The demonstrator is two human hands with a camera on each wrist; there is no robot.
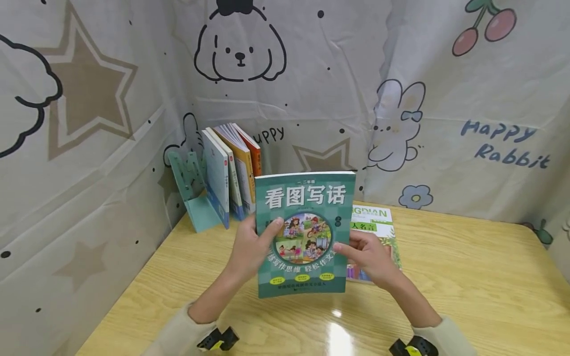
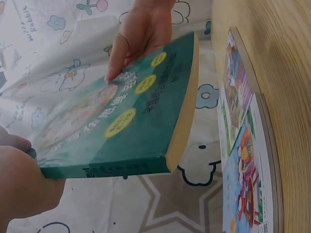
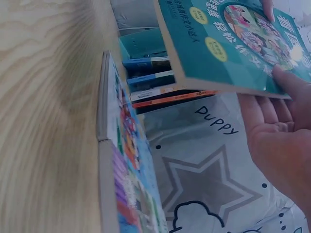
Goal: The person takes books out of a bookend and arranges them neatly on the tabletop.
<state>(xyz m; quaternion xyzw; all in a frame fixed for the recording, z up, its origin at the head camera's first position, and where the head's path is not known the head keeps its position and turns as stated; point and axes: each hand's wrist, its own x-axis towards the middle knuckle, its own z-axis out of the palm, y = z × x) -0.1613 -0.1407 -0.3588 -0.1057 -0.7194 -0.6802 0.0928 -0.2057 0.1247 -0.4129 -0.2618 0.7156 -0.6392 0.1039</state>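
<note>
Table (image 1: 467, 277) of pale wood fills the head view, which alone shows a mint bookend (image 1: 192, 198) propping a row of upright books (image 1: 231, 168); the wrist views instead reveal two books (image 2: 248, 160) lying flat side by side. Above these, a green book (image 1: 305, 232) is held upright between both hands. The left hand (image 1: 251, 249) grips its left edge, thumb across the cover; the right hand (image 1: 369, 259) pinches its right edge.
</note>
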